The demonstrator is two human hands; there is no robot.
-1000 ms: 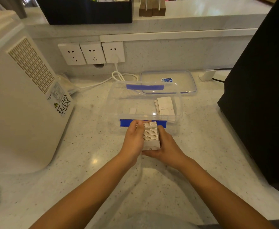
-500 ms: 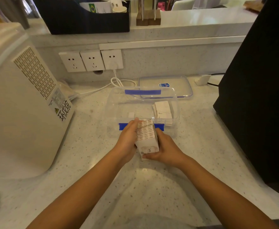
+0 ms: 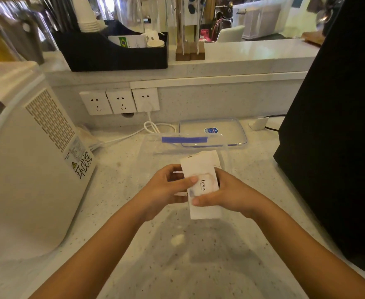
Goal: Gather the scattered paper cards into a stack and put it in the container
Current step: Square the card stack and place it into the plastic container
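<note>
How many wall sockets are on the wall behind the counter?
3, side by side below the ledge: left socket, middle socket, and right socket, which has a white plug in it. The black box at right may hide more.

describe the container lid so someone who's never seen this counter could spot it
Look below the three wall sockets on the speckled counter. Behind the open clear container lies its lid, flat and apart. It is the only clear tray-like piece with a small blue label.
</note>
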